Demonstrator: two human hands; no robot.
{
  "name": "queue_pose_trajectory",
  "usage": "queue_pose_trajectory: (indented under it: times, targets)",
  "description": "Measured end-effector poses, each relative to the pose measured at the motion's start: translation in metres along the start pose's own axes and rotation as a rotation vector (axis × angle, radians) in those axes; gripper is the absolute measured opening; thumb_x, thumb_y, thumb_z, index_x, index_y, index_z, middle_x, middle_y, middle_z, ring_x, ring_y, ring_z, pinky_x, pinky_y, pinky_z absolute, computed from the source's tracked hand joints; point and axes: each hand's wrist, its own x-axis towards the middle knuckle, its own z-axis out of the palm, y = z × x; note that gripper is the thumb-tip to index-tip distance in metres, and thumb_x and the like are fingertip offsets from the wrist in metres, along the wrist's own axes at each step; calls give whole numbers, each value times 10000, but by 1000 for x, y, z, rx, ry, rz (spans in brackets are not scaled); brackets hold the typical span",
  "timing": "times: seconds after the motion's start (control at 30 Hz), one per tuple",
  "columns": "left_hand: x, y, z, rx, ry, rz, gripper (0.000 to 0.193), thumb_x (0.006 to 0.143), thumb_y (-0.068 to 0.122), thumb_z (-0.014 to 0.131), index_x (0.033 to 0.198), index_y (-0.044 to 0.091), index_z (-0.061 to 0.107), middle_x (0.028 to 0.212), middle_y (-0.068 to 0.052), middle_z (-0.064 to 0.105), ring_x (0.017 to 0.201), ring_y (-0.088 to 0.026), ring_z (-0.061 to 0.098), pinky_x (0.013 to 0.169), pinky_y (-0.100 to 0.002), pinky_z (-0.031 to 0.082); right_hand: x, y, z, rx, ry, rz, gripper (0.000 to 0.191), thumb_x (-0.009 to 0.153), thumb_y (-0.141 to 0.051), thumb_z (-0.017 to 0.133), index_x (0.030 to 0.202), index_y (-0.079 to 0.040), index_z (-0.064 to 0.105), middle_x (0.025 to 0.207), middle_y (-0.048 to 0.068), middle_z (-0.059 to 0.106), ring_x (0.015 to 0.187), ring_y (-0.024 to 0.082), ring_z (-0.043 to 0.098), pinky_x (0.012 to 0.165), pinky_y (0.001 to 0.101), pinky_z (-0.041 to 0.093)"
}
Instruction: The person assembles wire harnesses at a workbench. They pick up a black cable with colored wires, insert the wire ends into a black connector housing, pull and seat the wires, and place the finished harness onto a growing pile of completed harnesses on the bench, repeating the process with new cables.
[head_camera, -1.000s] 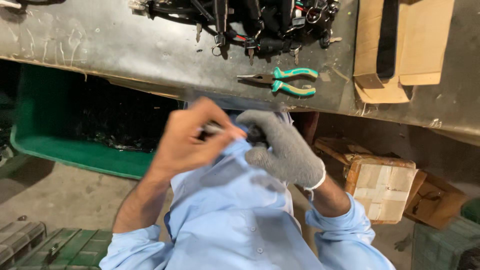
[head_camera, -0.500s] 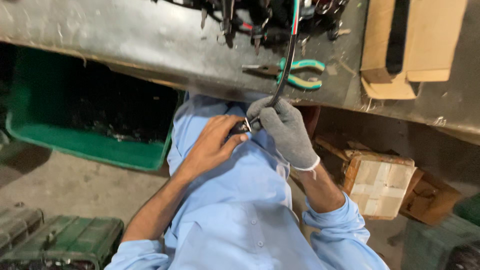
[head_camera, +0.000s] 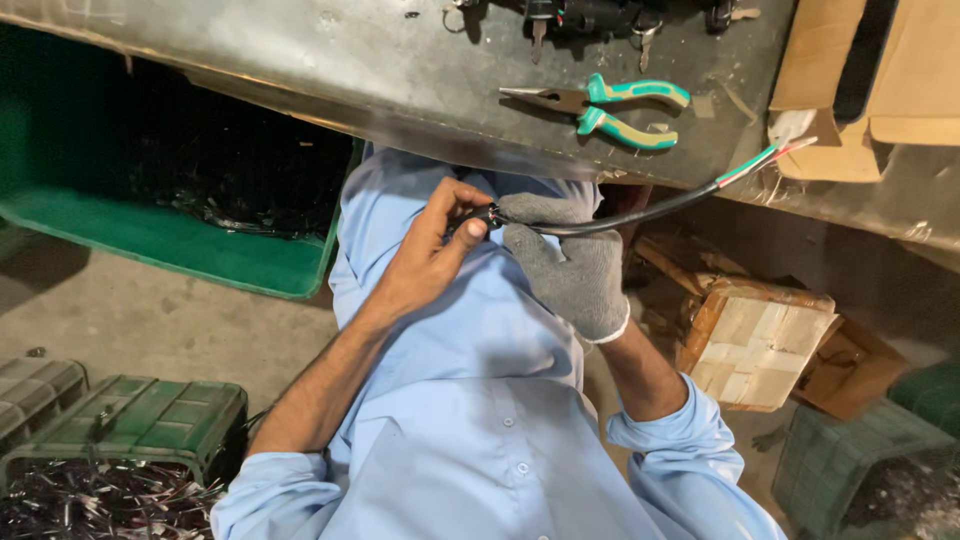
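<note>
Head view: bare left hand (head_camera: 425, 262) sits at frame centre, fingers curled in, thumb and forefinger pinching the near end of a black sheathed cable (head_camera: 610, 218); probably steadying that end for close work, though the tip itself is too small to read. Right hand in a grey knit glove (head_camera: 568, 262) is just beside it, touching, fist wrapped round the same cable a little further along, fully closed on it. Looks like a clamp-and-work split: gloved hand anchors, bare fingers do the fine bit. Cable runs from both hands up to the right of the frame, ending in bared green, red and white cores (head_camera: 775, 155) near a torn brown cardboard box (head_camera: 880, 90) at upper right. Both hands are held over the person's light blue shirt (head_camera: 470, 400), just below the edge of a worn grey metal bench (head_camera: 300, 60). Green-handled long-nose pliers (head_camera: 600, 105) lie on the bench above the hands, within reach, untouched. Green plastic crate (head_camera: 170, 235) at left, under the bench. Taped cardboard packet (head_camera: 755, 340) at right.
</note>
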Motion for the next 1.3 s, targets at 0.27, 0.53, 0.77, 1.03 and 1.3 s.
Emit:
queue_pose_trajectory:
  times: [0.27, 0.53, 0.77, 1.03, 1.3]
  targets:
    - [2, -14, 0, -87, -114, 103, 367, 1103, 331, 595, 1295, 37, 488, 1196, -48, 578, 1095, -129, 554, 1014, -304, 467, 7, 3, -6, 45, -8, -58, 227, 856, -36, 831, 1055, -28, 724, 1069, 87, 719, 982, 170, 671, 829, 315, 549]
    - [9, -25, 6, -269, -125, 147, 351, 1092, 269, 649, 1316, 39, 507, 1271, -58, 548, 1177, -151, 521, 1069, -330, 428, -1, -3, -6, -52, 13, -12, 263, 839, -59, 876, 1054, -46, 726, 1000, 72, 734, 902, 191, 698, 803, 308, 556]
    - [0, -9, 6, 112, -178, 38, 318, 1078, 171, 579, 1337, 31, 457, 1108, -48, 591, 1040, -134, 591, 979, -274, 479, -7, 11, 1, -139, 43, 88, 243, 851, -68, 825, 1061, -33, 708, 951, 55, 702, 846, 138, 674, 766, 289, 551]
    - [12, -4, 11, 18, -212, 105, 254, 1120, 123, 538, 1354, 39, 481, 1077, -102, 542, 980, -181, 533, 918, -325, 471, -5, 45, 3, 94, 9, 323, 203, 867, -17, 730, 1048, -22, 639, 898, 15, 649, 826, 76, 602, 730, 257, 529]
    - [15, 29, 3, 33, -127, 198, 241, 1131, 176, 552, 1341, 67, 503, 1070, -62, 577, 937, -99, 553, 854, -267, 501, 24, -7, -37, -214, -113, -158, 265, 831, -75, 716, 1093, -50, 693, 1031, 86, 684, 972, 225, 670, 896, 368, 542]
